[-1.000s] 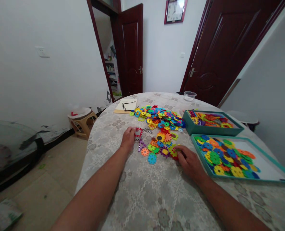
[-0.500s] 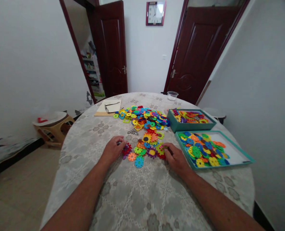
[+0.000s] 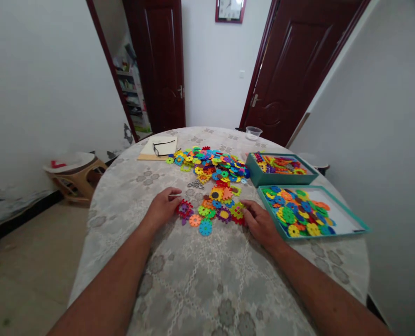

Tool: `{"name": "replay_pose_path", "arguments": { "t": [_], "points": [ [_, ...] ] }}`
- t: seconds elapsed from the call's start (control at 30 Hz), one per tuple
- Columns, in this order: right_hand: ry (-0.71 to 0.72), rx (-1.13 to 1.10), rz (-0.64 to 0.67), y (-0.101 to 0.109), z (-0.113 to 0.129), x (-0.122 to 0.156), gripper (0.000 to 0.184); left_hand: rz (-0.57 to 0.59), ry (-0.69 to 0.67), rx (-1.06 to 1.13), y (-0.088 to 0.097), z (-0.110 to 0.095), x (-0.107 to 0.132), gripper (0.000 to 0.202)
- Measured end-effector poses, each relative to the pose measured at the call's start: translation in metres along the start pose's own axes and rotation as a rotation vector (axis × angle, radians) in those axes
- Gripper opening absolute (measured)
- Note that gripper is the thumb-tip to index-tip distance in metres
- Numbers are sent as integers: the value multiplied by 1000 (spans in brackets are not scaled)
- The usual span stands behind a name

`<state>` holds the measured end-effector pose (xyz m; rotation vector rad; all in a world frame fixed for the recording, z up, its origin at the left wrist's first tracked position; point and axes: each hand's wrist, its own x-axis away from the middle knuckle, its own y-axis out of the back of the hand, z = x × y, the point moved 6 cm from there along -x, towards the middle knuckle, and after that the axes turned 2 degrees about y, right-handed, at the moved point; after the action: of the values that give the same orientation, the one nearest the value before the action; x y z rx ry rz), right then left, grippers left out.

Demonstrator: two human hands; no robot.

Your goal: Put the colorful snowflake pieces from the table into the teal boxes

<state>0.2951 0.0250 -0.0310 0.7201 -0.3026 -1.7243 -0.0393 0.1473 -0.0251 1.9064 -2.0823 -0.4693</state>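
My left hand (image 3: 163, 205) rests on the patterned tablecloth, thumb and fingers apart. Its tips are beside a red square toothed plastic piece (image 3: 184, 208), which has purple in its middle. At the other side, my right hand (image 3: 261, 221) has its fingertips closed at the edge of a yellow-green square toothed piece (image 3: 237, 210); a red piece lies partly under it. Between the hands is a loose group with an orange gear piece (image 3: 195, 220), a blue gear piece (image 3: 205, 227) and a purple piece (image 3: 224, 214) with a yellow middle.
Behind lies a large heap of coloured gear pieces (image 3: 221, 164). To the right stand a teal box (image 3: 280, 178) and a teal lid (image 3: 349, 214), both holding pieces. Small grey pieces (image 3: 195, 185) sit nearer. Glasses (image 3: 163, 148) lie on paper; a clear bowl (image 3: 253, 133) is at the back.
The view has tilted down slightly. My left fingers have spread a little more beside the red piece. The yellow-green piece has shifted slightly right with my right hand.
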Motion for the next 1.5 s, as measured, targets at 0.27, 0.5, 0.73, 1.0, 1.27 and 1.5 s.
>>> {"name": "replay_pose_path", "arguments": {
  "t": [0.27,0.5,0.73,1.0,1.27,1.5],
  "points": [
    [-11,34,21,0,-4,1,38,20,31,105,5,4,3,44],
    [-26,39,20,3,-2,1,40,165,-84,-96,-7,-13,14,55],
    [-67,27,31,6,-7,3,40,185,-129,-195,-15,-28,30,50],
    [-88,-29,-11,9,-11,-1,42,183,-118,-152,-18,-31,28,46],
    [-31,-36,-65,13,-2,-1,34,172,-100,25,-24,-50,35,43],
    [-32,-136,-4,5,15,6,30,227,-49,125,-52,-52,44,35]
  ]
}}
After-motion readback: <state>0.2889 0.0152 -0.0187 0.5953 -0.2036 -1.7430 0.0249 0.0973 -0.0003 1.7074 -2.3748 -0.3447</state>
